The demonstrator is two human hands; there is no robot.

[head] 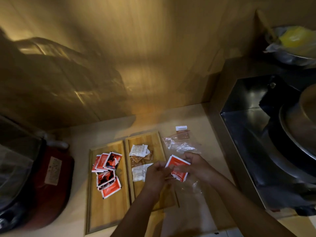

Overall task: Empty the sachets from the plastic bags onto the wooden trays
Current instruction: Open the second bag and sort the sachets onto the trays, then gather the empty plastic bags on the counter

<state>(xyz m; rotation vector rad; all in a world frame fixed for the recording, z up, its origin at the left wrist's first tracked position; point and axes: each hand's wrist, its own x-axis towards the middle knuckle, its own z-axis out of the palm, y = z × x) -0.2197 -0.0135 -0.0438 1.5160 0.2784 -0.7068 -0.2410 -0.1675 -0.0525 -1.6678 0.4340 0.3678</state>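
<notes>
Two wooden trays lie side by side on the counter. The left tray (107, 212) holds several red sachets (106, 171). The right tray (147, 137) holds white and brown sachets (139, 151). My left hand (156, 177) and my right hand (196, 165) meet over the right tray's right edge. Together they grip a clear plastic bag (193, 184) with red sachets (178, 166) inside it. Part of the bag hangs below my right hand.
An empty crumpled plastic bag (181, 145) and a small brown packet with a white label (182, 133) lie behind my hands. A red appliance (51, 182) stands at the left. A steel sink (253, 134) with pans is at the right.
</notes>
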